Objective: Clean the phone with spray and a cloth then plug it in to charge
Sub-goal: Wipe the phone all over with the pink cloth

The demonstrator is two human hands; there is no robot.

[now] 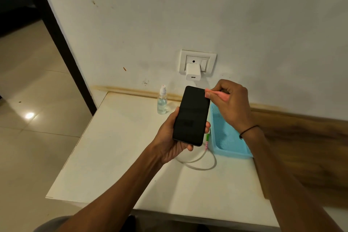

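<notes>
A white table (116, 156) stands against a white wall (188, 15), with pale floor tiles to its left. On the wall a white charger (193, 72) sits plugged into a socket (197, 62). A clear spray bottle (162, 100) stands upright near the table's back edge, just left of the phone (191, 116). The left hand (170, 137) holds the black phone above the table, fingers wrapped around its lower half, dark screen facing up. The right hand (230, 100) is closed on a pink cloth (216, 94), pinching it against the phone's top right corner. A blue basket (231, 143) sits on the table under the right wrist. A white cable (199, 164) loops on the table beside the basket, below the phone.
</notes>
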